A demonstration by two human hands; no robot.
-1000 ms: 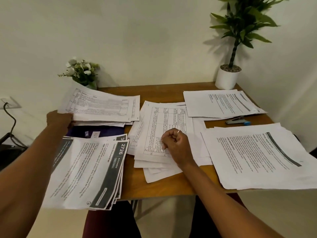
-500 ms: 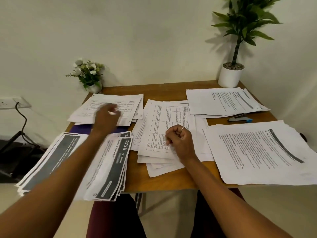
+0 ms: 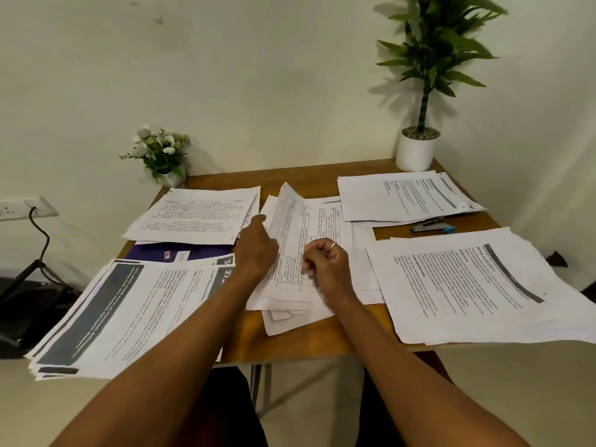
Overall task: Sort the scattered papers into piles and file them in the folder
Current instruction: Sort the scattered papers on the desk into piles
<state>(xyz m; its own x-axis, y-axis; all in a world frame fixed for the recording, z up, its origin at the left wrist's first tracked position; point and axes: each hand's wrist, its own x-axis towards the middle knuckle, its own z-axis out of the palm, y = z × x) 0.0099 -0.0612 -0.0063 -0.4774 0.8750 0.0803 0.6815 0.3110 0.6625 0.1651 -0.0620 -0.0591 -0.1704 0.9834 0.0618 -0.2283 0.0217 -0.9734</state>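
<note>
Wall socket (image 3: pixel 19 208) is sitting far left. Wooden table (image 3: pixel 322 337) is standing against a cream wall, flower pot (image 3: pixel 161 153) at its back-left corner. Purple folder (image 3: pixel 180 253) is lying half-covered between the dark-banded pile (image 3: pixel 129 311) and the form pile (image 3: pixel 200 214). Left hand (image 3: pixel 256 250) is pinching up the top sheet (image 3: pixel 290 217) of the centre pile (image 3: pixel 290 314). Right hand (image 3: pixel 325 266), fingers curled on nothing, is resting there. Stapler (image 3: pixel 433 226) and potted plant (image 3: pixel 419 150) are sitting right.
</note>
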